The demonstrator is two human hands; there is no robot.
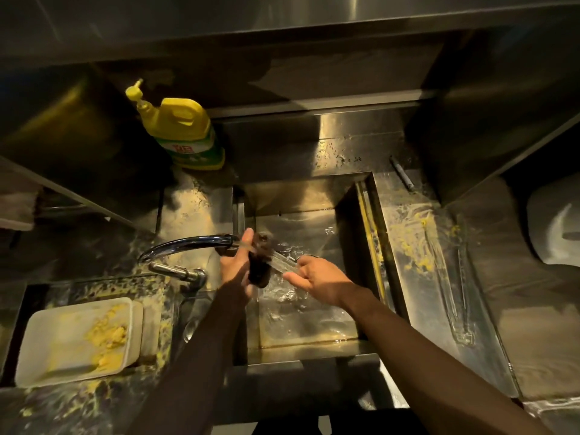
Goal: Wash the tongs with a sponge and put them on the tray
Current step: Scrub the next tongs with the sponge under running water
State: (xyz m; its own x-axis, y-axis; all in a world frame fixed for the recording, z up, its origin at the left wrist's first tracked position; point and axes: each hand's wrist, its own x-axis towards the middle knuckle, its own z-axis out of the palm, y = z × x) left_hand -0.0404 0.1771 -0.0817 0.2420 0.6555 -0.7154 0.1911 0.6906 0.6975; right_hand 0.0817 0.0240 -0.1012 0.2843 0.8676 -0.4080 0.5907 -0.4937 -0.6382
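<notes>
left hand [234, 266]: over the sink, fingers curled round the dark sponge [259, 265], just under the tap's mouth.
right hand [318, 277]: fingers closed on the near end of the tongs, thumb stretched out to the left.
tongs [282, 262]: metal and blurred, held between the 2 hands above the sink, their left end against the sponge; water runs over them.
sink [301, 196]: steel, with water splashing on its floor.
tap [188, 243]: curved, reaching from the left over the sink.
tray [405, 296]: steel, just right of the sink, flecked with yellow bits; a spare pair [456, 309] of tongs lies on it.
bottle [185, 133]: yellow with a pump top, standing behind the sink at the left.
tub [62, 346]: white, left of the tap, with yellow scraps inside.
</notes>
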